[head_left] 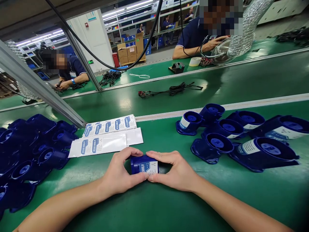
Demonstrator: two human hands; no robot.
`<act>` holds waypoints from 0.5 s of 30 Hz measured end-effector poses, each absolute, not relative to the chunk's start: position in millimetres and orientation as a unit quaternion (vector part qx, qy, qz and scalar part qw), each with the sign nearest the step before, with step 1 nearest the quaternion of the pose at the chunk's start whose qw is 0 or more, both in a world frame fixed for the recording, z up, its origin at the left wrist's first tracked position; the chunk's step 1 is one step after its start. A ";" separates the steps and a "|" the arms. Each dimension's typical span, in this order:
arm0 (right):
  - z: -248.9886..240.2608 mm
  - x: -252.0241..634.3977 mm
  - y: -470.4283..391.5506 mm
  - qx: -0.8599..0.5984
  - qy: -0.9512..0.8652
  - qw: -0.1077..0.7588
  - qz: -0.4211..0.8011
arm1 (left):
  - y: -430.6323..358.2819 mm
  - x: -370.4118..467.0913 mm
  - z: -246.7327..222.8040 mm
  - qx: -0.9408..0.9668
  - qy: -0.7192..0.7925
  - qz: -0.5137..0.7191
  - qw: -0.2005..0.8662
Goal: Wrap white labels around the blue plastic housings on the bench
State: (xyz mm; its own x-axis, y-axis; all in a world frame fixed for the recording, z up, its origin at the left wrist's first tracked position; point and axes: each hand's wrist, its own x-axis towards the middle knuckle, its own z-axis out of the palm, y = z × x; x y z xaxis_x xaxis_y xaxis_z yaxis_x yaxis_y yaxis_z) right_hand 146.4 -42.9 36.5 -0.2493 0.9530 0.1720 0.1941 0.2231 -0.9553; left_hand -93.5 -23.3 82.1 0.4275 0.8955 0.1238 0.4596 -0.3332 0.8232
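Note:
Between my two hands a dark blue plastic pump housing (135, 165) lies on its side on the green bench, a white and blue label (152, 167) on its curved wall. My left hand (122, 169) is wrapped round its left end, thumb along the lower edge of the label. From the other side my right hand (176, 170) grips it, with fingers on top and thumb on the label's lower part. The two thumbs almost meet. Beyond my left hand lie sheets of printed labels (103, 144), partly used on the front strip.
Unlabelled blue housings (54, 154) crowd the left side. Several labelled housings (218, 143) stand at the right. A slanted metal post (48, 83) rises at left. A black cable bundle (177, 89) lies on the middle strip. Two people work across the bench, near a foil duct (248, 29).

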 end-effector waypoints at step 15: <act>39.7 145.0 -44.7 -0.475 -0.571 0.414 0.527 | -24.9 -91.3 82.1 0.779 0.391 0.328 0.365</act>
